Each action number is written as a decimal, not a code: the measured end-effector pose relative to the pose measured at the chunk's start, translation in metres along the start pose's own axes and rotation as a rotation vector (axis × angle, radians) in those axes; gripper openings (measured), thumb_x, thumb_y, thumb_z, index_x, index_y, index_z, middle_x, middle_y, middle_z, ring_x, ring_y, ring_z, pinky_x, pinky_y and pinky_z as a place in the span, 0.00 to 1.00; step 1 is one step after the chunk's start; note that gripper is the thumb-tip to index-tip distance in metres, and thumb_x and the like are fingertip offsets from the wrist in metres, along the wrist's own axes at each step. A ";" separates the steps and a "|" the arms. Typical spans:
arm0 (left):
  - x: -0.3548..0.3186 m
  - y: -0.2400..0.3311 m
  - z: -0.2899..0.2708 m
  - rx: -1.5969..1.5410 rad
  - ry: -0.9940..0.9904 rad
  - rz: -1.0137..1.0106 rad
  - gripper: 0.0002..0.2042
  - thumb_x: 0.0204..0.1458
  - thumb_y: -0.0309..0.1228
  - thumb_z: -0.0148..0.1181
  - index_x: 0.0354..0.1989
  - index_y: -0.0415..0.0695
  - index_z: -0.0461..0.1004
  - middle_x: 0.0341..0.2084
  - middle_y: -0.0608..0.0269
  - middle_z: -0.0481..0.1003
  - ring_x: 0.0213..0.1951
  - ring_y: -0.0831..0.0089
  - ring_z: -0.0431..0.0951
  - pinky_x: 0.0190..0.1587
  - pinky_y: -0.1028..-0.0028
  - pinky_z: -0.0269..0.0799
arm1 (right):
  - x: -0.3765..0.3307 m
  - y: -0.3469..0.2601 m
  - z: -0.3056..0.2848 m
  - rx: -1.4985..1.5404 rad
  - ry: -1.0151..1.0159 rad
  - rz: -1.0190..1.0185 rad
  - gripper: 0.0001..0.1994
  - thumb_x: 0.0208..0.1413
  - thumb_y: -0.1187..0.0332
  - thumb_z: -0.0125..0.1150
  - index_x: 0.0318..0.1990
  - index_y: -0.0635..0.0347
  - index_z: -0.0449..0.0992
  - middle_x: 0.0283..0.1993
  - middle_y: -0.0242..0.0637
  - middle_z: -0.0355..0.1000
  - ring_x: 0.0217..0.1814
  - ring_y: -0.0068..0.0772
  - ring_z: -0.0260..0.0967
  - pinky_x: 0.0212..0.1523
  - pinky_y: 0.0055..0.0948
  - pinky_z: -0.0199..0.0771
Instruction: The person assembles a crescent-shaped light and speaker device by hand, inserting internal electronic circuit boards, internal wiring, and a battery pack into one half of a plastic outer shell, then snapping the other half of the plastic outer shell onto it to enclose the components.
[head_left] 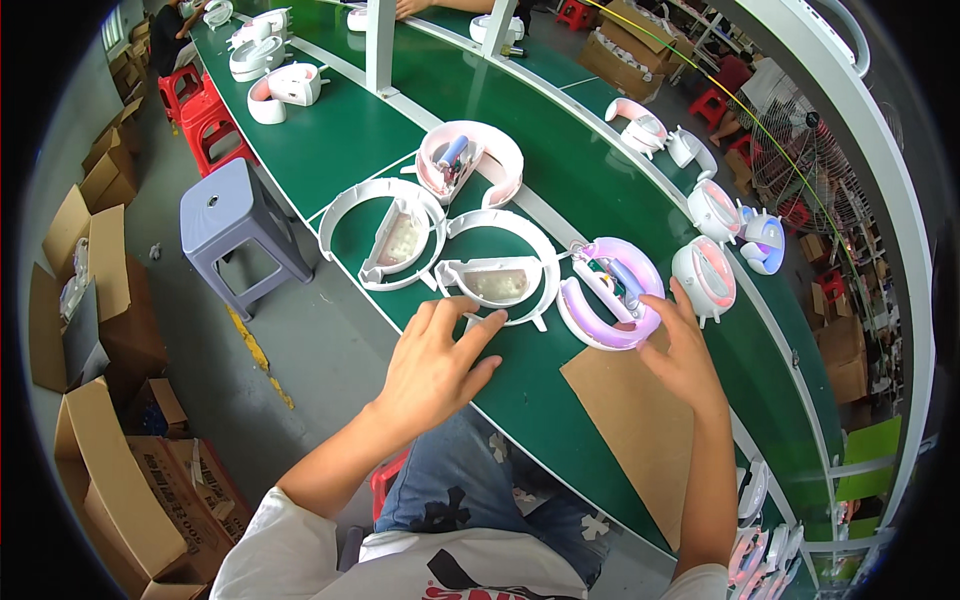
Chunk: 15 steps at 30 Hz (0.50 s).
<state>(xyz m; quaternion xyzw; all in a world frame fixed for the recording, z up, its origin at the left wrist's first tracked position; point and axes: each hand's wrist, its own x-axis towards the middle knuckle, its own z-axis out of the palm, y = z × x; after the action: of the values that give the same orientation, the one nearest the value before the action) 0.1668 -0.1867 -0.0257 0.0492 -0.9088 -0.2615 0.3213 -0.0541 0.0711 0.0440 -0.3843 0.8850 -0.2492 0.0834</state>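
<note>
My right hand grips the right rim of a purple-lined, ring-shaped housing, thumb near its lower edge and fingers on top. Inside that housing lie a blue cylindrical battery and thin wires. My left hand has its fingers apart, fingertips at the lower edge of a white ring-shaped cover with a semicircular compartment. A similar white cover lies to its left. Behind them rests a pink-lined ring housing, which also holds a blue battery.
Brown cardboard lies on the green table before me. More white and pink units stand along the right side, others at the far left. A grey stool and open cartons occupy the floor at left.
</note>
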 end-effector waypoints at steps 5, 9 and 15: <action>0.001 0.004 0.022 0.152 -0.018 -0.072 0.28 0.45 0.31 0.76 0.58 0.45 0.77 0.52 0.54 0.70 0.45 0.57 0.74 0.47 0.62 0.74 | -0.019 0.007 0.025 -0.036 0.041 -0.036 0.28 0.48 0.69 0.79 0.59 0.49 0.78 0.83 0.57 0.43 0.79 0.65 0.58 0.73 0.50 0.65; 0.002 0.009 0.025 0.197 -0.002 -0.071 0.23 0.45 0.32 0.77 0.51 0.45 0.78 0.49 0.59 0.74 0.38 0.58 0.76 0.41 0.62 0.75 | -0.024 0.021 0.029 0.100 0.126 -0.009 0.24 0.47 0.72 0.80 0.53 0.52 0.80 0.82 0.55 0.46 0.78 0.63 0.59 0.74 0.49 0.66; -0.012 0.037 0.017 0.039 -0.062 0.002 0.19 0.43 0.25 0.76 0.46 0.47 0.80 0.50 0.64 0.78 0.35 0.59 0.78 0.37 0.62 0.77 | -0.091 0.032 0.005 0.030 0.216 -0.041 0.23 0.43 0.74 0.80 0.49 0.53 0.79 0.82 0.55 0.48 0.79 0.63 0.58 0.74 0.49 0.65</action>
<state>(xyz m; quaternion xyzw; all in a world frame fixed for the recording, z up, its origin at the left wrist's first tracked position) 0.1690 -0.1446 -0.0253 0.0467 -0.9233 -0.2448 0.2923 -0.0101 0.1529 0.0197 -0.3719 0.8769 -0.3044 -0.0119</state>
